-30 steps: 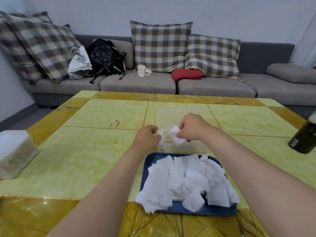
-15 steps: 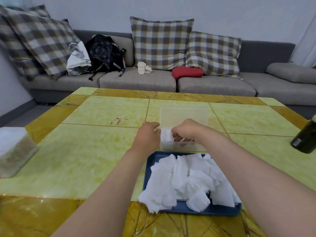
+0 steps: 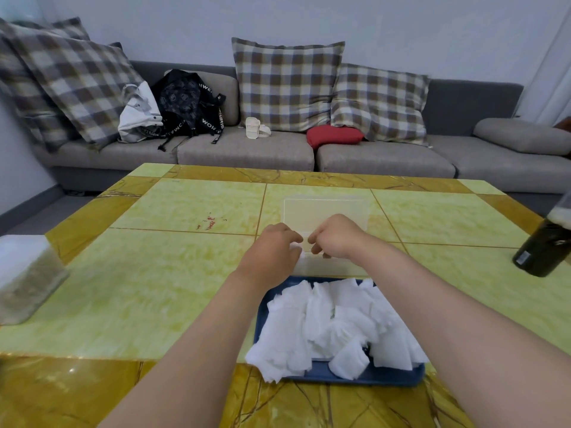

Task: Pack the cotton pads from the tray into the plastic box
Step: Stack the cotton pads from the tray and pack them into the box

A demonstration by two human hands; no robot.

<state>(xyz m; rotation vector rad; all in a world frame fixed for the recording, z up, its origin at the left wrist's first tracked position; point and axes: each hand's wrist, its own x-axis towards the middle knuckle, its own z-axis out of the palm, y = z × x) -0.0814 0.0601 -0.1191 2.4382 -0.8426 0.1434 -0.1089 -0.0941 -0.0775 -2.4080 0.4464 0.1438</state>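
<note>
Cotton pads (image 3: 333, 329) mostly remain heaped on the blue tray (image 3: 364, 376). Head view: both hands have lowered into the plastic box (image 3: 324, 211); left hand (image 3: 272, 251) pinches a pad (image 3: 299, 253), right hand (image 3: 335, 236) curled, seemingly empty. Judgement: 1 pad being seated.

cotton pads (image 3: 324, 322): white | tray (image 3: 370, 376): dark blue | plastic box (image 3: 324, 211): clear, colourless | bench (image 3: 139, 288): pale yellow-green marbled tiles, ochre veined border, small red stain | sofa (image 3: 247, 152): grey | cushions (image 3: 287, 84): brown, grey and cream plaid | small cushion (image 3: 335, 135): red | backpack (image 3: 185, 100): black, white lettering | bottle (image 3: 543, 245): dark green
</note>
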